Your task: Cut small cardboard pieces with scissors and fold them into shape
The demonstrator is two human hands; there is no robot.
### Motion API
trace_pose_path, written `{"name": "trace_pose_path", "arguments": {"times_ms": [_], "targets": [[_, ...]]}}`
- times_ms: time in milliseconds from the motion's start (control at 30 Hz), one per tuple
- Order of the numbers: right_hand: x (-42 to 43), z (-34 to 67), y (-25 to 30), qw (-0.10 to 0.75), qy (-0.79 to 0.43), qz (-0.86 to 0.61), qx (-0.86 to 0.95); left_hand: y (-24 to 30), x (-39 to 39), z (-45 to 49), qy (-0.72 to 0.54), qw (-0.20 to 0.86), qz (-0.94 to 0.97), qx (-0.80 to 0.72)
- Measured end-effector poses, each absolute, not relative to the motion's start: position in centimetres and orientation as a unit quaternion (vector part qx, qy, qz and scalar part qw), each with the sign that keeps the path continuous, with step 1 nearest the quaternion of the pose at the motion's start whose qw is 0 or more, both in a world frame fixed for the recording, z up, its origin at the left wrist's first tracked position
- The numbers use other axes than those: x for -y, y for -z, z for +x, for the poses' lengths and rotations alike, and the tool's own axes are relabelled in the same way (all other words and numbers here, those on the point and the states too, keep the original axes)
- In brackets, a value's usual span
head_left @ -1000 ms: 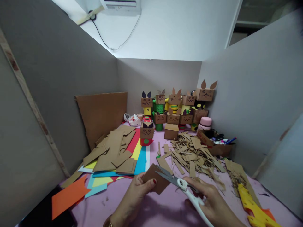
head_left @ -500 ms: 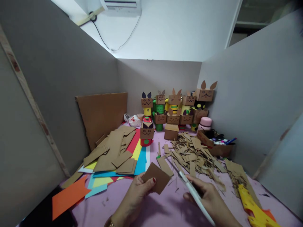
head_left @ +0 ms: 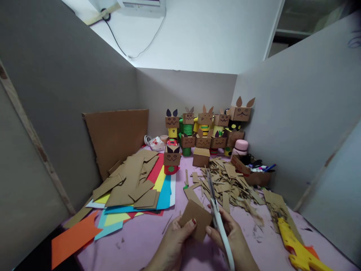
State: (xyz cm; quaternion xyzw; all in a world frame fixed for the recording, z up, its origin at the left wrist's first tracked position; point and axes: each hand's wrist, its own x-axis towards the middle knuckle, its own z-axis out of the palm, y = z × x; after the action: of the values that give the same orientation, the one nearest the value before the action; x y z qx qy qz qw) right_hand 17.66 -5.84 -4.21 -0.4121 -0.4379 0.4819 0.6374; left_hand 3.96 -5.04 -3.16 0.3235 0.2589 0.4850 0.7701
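My left hand (head_left: 176, 241) grips a small square of brown cardboard (head_left: 196, 219) between thumb and fingers, low in the middle of the view. Close by on the right, my right hand (head_left: 229, 235) is closed around white-handled scissors (head_left: 216, 216), their blades pointing up and away. The right fingertips touch or nearly touch the square's right edge. Just beyond the square lies a loose cardboard strip (head_left: 193, 196) on the pink-purple tabletop (head_left: 135, 241).
Cardboard pieces (head_left: 126, 184) and coloured paper (head_left: 166, 190) lie left. Cardboard scraps (head_left: 225, 184) are heaped right, by a box of pens (head_left: 258, 177). A yellow glue gun (head_left: 293, 241) rests front right. Cardboard animal figures (head_left: 204, 118) stand behind a small cardboard box (head_left: 201, 157).
My right hand has moved left toward the cardboard square, and the scissors have swung more upright. My left hand has shifted right with the square. The whole view has shifted slightly.
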Motion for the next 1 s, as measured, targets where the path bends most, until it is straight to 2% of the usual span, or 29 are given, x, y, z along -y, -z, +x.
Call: {"name": "trace_pose_path", "arguments": {"times_ms": [300,433,600,833,1000], "targets": [[5.4,18.7,4.6,0.627,-0.458,-0.440,0.451,4.3,4.8,3.7,-0.446,0.778,0.341,-0.282],[5.3,18.9,4.5,0.616,-0.486,-0.416,0.460,4.0,4.9,3.6,-0.420,0.784,0.375,-0.263],[5.5,19.9,3.8,0.562,-0.517,-0.397,0.508,2.7,5.3,3.9,-0.462,0.771,0.364,-0.245],[5.6,21.0,4.4,0.452,-0.510,-0.411,0.605,2.8,4.3,2.3,-0.544,0.714,0.302,-0.320],[6.2,21.0,4.7,0.385,-0.485,-0.467,0.632,2.8,4.0,1.4,-0.567,0.690,0.296,-0.339]]}}
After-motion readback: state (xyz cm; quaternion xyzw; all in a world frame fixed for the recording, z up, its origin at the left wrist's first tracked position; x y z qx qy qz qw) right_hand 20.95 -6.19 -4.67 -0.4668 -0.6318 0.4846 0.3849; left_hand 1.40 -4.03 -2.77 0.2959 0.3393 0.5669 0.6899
